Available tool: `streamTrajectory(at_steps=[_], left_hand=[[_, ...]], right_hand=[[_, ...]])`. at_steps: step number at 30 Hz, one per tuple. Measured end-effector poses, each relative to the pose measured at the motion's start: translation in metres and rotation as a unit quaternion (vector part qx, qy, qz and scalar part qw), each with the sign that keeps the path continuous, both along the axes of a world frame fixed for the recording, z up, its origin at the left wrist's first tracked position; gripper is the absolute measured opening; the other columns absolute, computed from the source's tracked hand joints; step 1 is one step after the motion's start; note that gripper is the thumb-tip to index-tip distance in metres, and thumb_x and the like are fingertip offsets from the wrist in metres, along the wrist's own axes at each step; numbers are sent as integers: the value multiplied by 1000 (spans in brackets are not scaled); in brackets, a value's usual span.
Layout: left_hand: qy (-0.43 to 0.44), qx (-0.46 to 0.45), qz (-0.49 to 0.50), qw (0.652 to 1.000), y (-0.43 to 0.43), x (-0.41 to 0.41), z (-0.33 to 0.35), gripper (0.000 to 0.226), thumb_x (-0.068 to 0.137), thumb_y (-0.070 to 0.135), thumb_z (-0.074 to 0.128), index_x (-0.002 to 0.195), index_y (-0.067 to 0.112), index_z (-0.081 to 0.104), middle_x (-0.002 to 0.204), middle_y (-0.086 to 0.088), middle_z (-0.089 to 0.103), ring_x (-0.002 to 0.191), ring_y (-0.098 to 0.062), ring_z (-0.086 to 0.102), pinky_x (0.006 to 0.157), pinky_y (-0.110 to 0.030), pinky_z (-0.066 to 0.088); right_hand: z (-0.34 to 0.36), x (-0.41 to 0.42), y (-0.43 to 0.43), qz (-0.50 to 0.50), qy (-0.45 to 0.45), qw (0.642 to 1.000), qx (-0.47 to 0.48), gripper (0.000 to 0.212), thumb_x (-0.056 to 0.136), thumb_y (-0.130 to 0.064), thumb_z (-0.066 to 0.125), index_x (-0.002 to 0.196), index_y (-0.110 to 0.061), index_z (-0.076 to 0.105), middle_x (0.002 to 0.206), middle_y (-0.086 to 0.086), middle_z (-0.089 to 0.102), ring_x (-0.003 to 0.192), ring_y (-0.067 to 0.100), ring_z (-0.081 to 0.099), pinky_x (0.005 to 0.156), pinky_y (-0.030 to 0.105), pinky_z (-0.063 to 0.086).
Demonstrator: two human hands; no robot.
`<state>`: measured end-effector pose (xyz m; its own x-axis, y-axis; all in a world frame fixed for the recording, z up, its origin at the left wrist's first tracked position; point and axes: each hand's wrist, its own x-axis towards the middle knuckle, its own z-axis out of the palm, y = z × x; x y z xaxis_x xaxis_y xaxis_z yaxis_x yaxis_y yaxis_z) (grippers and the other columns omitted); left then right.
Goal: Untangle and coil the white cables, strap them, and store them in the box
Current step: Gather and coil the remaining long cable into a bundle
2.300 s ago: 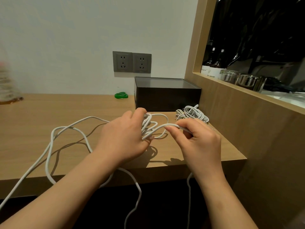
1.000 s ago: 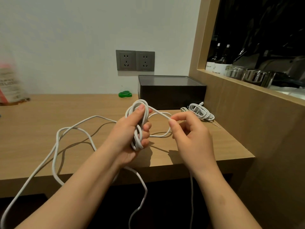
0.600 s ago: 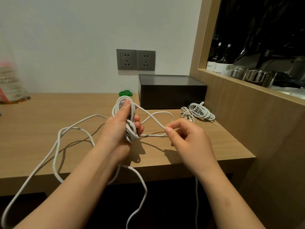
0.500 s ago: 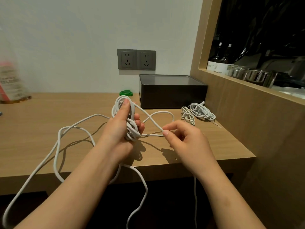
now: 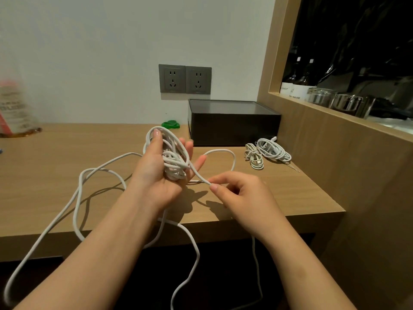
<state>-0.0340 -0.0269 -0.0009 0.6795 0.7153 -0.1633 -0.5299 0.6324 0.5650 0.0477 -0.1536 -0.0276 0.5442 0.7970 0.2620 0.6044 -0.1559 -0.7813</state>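
A bundle of white cable (image 5: 174, 162) lies in the palm of my left hand (image 5: 152, 175), which is held above the wooden desk (image 5: 55, 166). The fingers are spread straight, and the top loop hangs over the raised thumb. My right hand (image 5: 243, 195) pinches a strand leading off the bundle between thumb and forefinger. The loose rest of the cable (image 5: 80, 182) loops over the desk to the left and hangs off the front edge. The black box (image 5: 232, 124) stands closed at the back by the wall. Two small coiled white cables (image 5: 268, 152) lie to its right front.
A green item (image 5: 171, 125) lies left of the box, under two grey wall sockets (image 5: 185, 79). A blurred bag (image 5: 13, 110) stands at the far left. A wooden partition (image 5: 335, 142) with bottles and jars on its ledge bounds the desk's right side.
My left hand has turned palm up and spread its fingers, so the bundle now lies loose in it. My right hand has drawn its strand down toward me.
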Motion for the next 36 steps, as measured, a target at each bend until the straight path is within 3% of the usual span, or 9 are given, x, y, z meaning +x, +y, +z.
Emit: streamTrajectory(at_steps=[4, 9, 11, 14, 16, 18, 27, 32, 36], left_hand=[[37, 13, 44, 998, 5, 1, 1, 44, 89, 52, 50, 81, 9, 55, 53, 0, 55, 42, -8, 53, 46, -23, 51], [111, 138, 184, 967, 11, 9, 7, 36, 92, 46, 49, 93, 11, 52, 67, 2, 46, 52, -8, 44, 50, -21, 42], [175, 279, 302, 894, 16, 14, 11, 29, 94, 40, 50, 105, 13, 46, 74, 5, 46, 58, -8, 46, 51, -22, 42], [307, 498, 386, 713, 21, 17, 16, 37, 92, 40, 51, 114, 13, 39, 85, 5, 48, 73, -19, 50, 60, -32, 38], [402, 573, 372, 610, 19, 18, 14, 46, 92, 40, 52, 122, 9, 36, 93, 0, 48, 77, -22, 46, 62, -31, 32], [435, 626, 344, 548, 13, 17, 4, 48, 91, 41, 52, 124, 10, 36, 92, -1, 46, 75, -21, 43, 58, -30, 29], [395, 745, 150, 516, -3, 3, -6, 71, 75, 77, 34, 117, 20, 36, 77, 14, 44, 67, -5, 46, 56, -25, 32], [443, 780, 21, 441, -9, -4, -2, 97, 49, 87, 44, 125, 27, 33, 109, 9, 56, 89, -10, 53, 73, -26, 40], [471, 809, 2, 351, -9, -7, -3, 86, 66, 74, 58, 133, 30, 25, 129, 9, 52, 108, -14, 55, 79, -27, 44]], right_hand=[[0, -2, 0, 24, 11, 999, -18, 15, 89, -33, 58, 96, -31, 71, 75, -8, 64, 72, 9, 57, 68, 26, 51], [1, -1, -2, 35, 6, 999, -30, 14, 89, -35, 58, 88, -32, 72, 65, -9, 58, 65, 3, 49, 58, 18, 41], [1, -1, -3, 49, -1, 998, -45, 19, 89, -35, 59, 71, -36, 65, 57, -10, 51, 58, 1, 45, 53, 14, 34], [1, -1, -5, 66, -26, 996, -49, 21, 90, -34, 57, 70, -35, 62, 57, -9, 49, 57, 2, 43, 53, 14, 33], [1, 2, -7, 62, -39, 997, -13, 16, 91, -32, 55, 84, -27, 69, 62, -5, 53, 59, 2, 46, 55, 21, 37], [0, 6, -10, 41, -53, 997, 39, 16, 91, -31, 55, 89, -25, 70, 64, -5, 57, 63, 1, 49, 56, 21, 39], [-8, 10, -8, -90, -173, 966, 171, 13, 88, -33, 60, 89, -25, 70, 73, -12, 63, 70, 6, 58, 58, 29, 49], [-11, 10, -7, -131, -208, 944, 219, 17, 81, -37, 65, 78, -20, 69, 68, -8, 60, 61, 11, 54, 50, 35, 47], [-9, 8, -7, -153, -239, 929, 238, 21, 78, -39, 63, 75, -18, 67, 63, -8, 55, 55, 7, 46, 45, 30, 40]])
